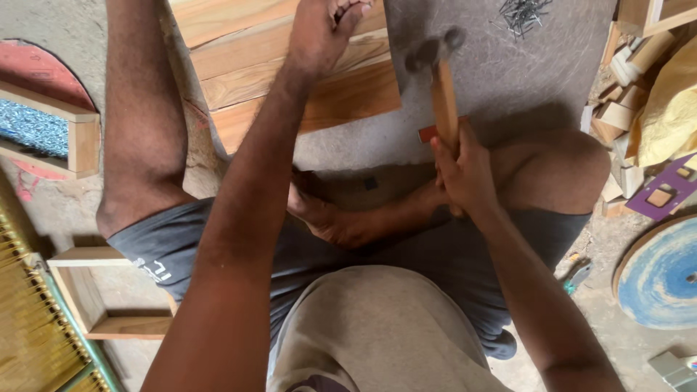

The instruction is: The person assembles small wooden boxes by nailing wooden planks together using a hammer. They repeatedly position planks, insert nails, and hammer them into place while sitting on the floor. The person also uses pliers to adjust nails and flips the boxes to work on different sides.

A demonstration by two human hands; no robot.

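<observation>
Hammer (443, 87): wooden handle gripped low in the right hand (465, 170), fingers closed round it for swing; head blurred, raised at 12 o'clock.
Planks (290, 65): floor, 11 o'clock; left hand (319, 29) presses on them, fingers curled, steadying.
Nails (524, 13): heap, 1 o'clock, within reach.

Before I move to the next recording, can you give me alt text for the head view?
Seated on the floor, a person grips a wooden-handled hammer in the right hand, its head blurred over a grey slab. The left hand presses on stacked wooden planks. A pile of nails lies on the slab; wood offcuts sit at right.
</observation>
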